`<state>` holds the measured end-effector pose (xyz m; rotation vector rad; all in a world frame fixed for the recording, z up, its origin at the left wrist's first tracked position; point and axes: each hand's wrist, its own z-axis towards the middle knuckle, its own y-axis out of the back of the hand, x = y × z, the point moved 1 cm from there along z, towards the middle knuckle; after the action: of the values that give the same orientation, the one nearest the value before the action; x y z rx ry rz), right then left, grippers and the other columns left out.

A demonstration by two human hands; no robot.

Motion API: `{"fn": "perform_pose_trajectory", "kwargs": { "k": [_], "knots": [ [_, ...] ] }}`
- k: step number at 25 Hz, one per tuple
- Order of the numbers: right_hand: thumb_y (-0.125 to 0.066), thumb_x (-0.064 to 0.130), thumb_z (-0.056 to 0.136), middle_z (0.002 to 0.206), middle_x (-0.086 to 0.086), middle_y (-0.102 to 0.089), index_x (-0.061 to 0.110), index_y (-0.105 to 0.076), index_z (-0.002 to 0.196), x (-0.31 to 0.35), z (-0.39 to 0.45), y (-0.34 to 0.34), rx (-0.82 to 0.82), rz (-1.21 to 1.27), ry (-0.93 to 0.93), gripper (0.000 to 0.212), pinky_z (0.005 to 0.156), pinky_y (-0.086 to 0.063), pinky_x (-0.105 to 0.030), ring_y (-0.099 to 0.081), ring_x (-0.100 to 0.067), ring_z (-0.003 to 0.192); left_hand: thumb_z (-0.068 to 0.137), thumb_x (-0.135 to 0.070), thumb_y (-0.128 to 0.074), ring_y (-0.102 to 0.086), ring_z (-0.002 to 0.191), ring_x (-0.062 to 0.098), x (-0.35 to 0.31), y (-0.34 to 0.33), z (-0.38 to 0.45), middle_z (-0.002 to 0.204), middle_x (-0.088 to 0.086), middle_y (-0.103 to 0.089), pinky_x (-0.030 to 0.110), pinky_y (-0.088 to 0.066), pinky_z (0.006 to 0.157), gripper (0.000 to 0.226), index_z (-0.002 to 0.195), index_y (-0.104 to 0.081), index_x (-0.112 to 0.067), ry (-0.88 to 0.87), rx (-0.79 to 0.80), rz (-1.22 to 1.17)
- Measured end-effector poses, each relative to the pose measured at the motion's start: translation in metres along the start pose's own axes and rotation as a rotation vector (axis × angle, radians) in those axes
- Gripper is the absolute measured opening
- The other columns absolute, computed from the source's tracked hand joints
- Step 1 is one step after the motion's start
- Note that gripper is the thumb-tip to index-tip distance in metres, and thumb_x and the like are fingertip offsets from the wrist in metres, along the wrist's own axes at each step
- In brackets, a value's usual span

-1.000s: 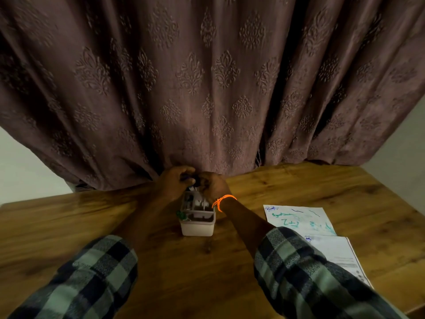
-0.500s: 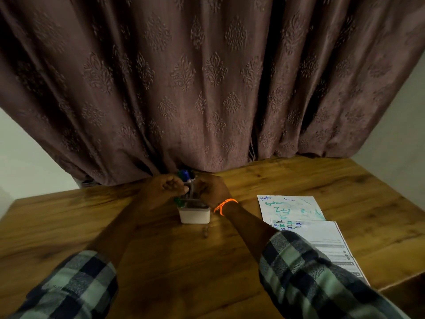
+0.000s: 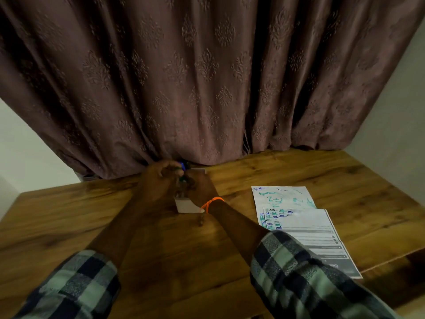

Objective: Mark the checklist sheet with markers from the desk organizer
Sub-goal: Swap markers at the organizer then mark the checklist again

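Observation:
A small white desk organizer [image 3: 186, 207] stands on the wooden table near the curtain, mostly covered by both hands. My left hand [image 3: 159, 178] is curled over its top, fingers closed on a blue-capped marker [image 3: 182, 166] that sticks up. My right hand [image 3: 202, 184], with an orange band on the wrist, lies against the organizer's right side with its fingers bent in among the dark markers; the grip is too dim to make out. The printed checklist sheet [image 3: 322, 238] lies flat to the right, with blue and green marks along its top.
A second paper [image 3: 284, 195] with blue and green scribbles lies under the checklist's far end. A heavy brown curtain [image 3: 207, 88] hangs right behind the organizer. The table's right edge [image 3: 391, 259] runs close to the sheets.
The head camera has tilted and shifted. Both hands stay at the organizer's top; the left hand's fingers have closed lower over the blue marker, and the right hand has settled over the organizer.

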<state>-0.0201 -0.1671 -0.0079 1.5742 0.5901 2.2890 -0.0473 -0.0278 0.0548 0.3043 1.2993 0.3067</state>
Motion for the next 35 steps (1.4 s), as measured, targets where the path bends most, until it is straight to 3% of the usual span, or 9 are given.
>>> {"fn": "perform_pose_trajectory", "kwargs": {
  "k": [4,8,12,16,21,25,28,31,35],
  "knots": [
    [-0.06,0.024,0.089,0.078,-0.008,-0.069,0.007,-0.066,0.096,0.002,-0.009,0.042,-0.234,0.051,0.065,0.019,0.064,-0.049,-0.029,-0.061,-0.018,0.07,0.089,-0.011,-0.062,-0.064,0.073,0.003,-0.036,-0.038,0.021,0.078,-0.011,-0.069,0.017,-0.052,0.067,0.02,0.08,-0.065,-0.028,0.002,-0.076,-0.217],
    [-0.055,0.019,0.095,0.073,0.003,-0.059,0.004,-0.066,0.086,-0.02,-0.054,0.098,-0.399,0.05,0.007,0.021,0.061,-0.036,-0.02,-0.05,-0.004,0.067,0.094,-0.016,-0.057,-0.065,0.057,0.004,-0.057,-0.118,0.02,0.069,-0.006,-0.073,0.019,-0.055,0.056,0.015,0.082,-0.066,-0.016,0.265,0.15,-0.579],
    [-0.05,0.029,0.096,0.057,0.01,-0.049,0.024,-0.053,0.063,-0.064,-0.11,0.128,-0.473,0.071,-0.278,0.033,0.059,-0.034,-0.025,-0.046,-0.009,0.055,0.094,-0.019,-0.057,-0.061,0.048,0.007,-0.053,-0.198,0.003,0.07,-0.001,-0.072,0.02,-0.046,0.047,0.017,0.08,-0.064,-0.014,0.473,0.318,-0.53],
    [-0.051,0.023,0.1,0.05,-0.003,-0.046,0.018,-0.052,0.057,-0.085,-0.154,0.139,-0.485,0.243,-0.617,0.044,0.04,-0.031,-0.016,-0.039,0.001,0.032,0.099,-0.016,-0.046,-0.058,0.039,0.005,-0.044,-0.257,-0.021,0.051,-0.004,-0.066,0.018,-0.039,0.042,0.028,0.073,-0.055,-0.013,0.648,0.428,-0.477],
    [-0.044,0.028,0.102,0.05,0.0,-0.043,0.014,-0.055,0.066,-0.074,-0.172,0.159,-0.491,0.563,-0.882,0.04,0.034,-0.025,-0.013,-0.033,-0.011,0.033,0.099,-0.018,-0.045,-0.06,0.04,0.009,-0.03,-0.297,-0.02,0.07,0.0,-0.068,0.015,-0.036,0.034,0.026,0.075,-0.056,-0.016,0.745,0.481,-0.42],
    [-0.036,0.032,0.104,0.052,0.001,-0.04,0.013,-0.052,0.071,-0.068,-0.174,0.168,-0.379,0.799,-0.978,0.041,0.03,-0.02,-0.013,-0.028,-0.008,0.032,0.096,-0.022,-0.049,-0.058,0.04,0.011,-0.014,-0.297,-0.006,0.068,0.001,-0.07,0.016,-0.039,0.035,0.027,0.073,-0.06,-0.015,0.709,0.427,-0.437],
    [-0.037,0.03,0.104,0.049,0.002,-0.042,0.012,-0.057,0.078,-0.065,-0.195,0.156,-0.29,0.871,-0.99,0.037,0.032,-0.02,-0.011,-0.028,-0.007,0.031,0.091,-0.032,-0.056,-0.067,0.06,0.014,0.002,-0.28,0.039,0.094,0.009,-0.074,0.028,-0.054,0.054,0.024,0.076,-0.066,-0.016,0.664,0.317,-0.438],
    [-0.043,0.011,0.102,0.063,-0.013,-0.059,0.012,-0.052,0.103,-0.077,-0.204,0.153,-0.563,0.722,-0.825,0.01,0.033,-0.032,-0.015,-0.041,-0.015,0.031,0.091,-0.017,-0.058,-0.064,0.068,0.024,-0.007,-0.271,0.04,0.082,0.01,-0.07,0.04,-0.055,0.073,0.027,0.064,-0.062,-0.02,0.429,0.298,-0.184],
    [-0.039,0.002,0.099,0.091,-0.023,-0.067,0.009,-0.058,0.106,-0.096,-0.197,0.171,-0.764,0.961,-0.62,0.021,0.041,-0.049,-0.026,-0.057,-0.022,0.043,0.091,-0.021,-0.062,-0.063,0.076,0.014,0.007,-0.274,-0.013,0.091,0.002,-0.072,0.024,-0.05,0.065,0.011,0.083,-0.07,-0.016,0.117,0.489,0.077]
  ]
}}
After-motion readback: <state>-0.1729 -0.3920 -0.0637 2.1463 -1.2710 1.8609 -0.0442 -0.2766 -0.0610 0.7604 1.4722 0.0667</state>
